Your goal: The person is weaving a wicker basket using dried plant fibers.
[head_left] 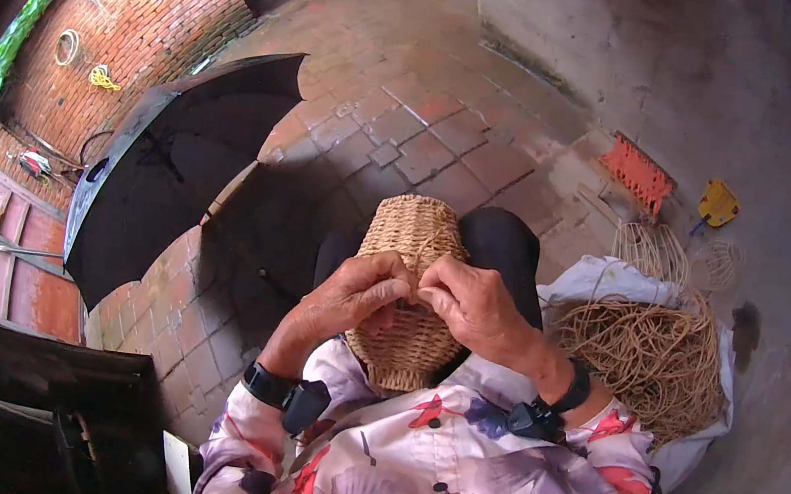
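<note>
A tan woven basket (415,227) rests in my lap between my knees, its surface made of braided cord. Over its middle, my left hand (362,291) and my right hand (476,306) meet with their fingertips almost touching. Both are closed in a pinch, thumb against fingers. Whatever lies between the fingertips is too small to make out; a thin strand of the basket's cord may be there. The hands hide part of the basket's near side. To the right of my knees lies a tangled heap of brown cord (636,354) in a white sack (602,274).
An open black umbrella (180,179) stands on the brick-paved floor (410,139) at left. Near the right wall lie an orange plastic piece (637,174), a yellow scoop-like object (718,204) and pale coiled cord (653,249). A dark box-like object (45,401) is at lower left.
</note>
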A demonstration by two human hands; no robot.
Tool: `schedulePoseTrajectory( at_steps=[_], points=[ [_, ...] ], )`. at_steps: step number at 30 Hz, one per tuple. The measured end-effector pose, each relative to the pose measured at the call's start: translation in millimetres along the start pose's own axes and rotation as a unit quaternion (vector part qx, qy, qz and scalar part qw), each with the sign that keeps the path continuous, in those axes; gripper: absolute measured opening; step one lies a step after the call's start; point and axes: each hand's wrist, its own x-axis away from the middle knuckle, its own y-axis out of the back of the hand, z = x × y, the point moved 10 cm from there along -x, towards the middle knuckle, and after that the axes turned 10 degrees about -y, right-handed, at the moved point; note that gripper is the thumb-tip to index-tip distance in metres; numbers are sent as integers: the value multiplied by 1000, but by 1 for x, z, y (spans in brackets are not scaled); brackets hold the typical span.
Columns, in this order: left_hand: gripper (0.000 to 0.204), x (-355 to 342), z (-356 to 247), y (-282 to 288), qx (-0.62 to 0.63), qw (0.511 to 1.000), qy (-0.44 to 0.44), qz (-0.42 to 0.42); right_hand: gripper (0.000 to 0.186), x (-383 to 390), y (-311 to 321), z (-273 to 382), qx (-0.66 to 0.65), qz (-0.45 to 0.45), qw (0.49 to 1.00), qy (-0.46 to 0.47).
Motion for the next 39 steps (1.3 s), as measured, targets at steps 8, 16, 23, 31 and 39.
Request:
schedulePoseTrajectory(
  at_steps=[8,16,23,31,39],
  points=[
    [23,-1,-3,-2,4,1000,-17,-11,8,12,-20,-42,-182,60,957,-218],
    [18,-1,-4,-4,-12,999,-32,-7,8,16,-16,-39,-147,33,975,-163],
    [17,0,-7,-5,-25,999,-22,-3,7,10,-9,-24,-85,12,991,-104],
    [21,-1,2,0,13,999,33,-17,11,6,-4,-14,22,-37,999,-16],
    [21,2,6,2,-13,998,-18,-63,16,7,1,-5,114,-66,991,12]
  ],
)
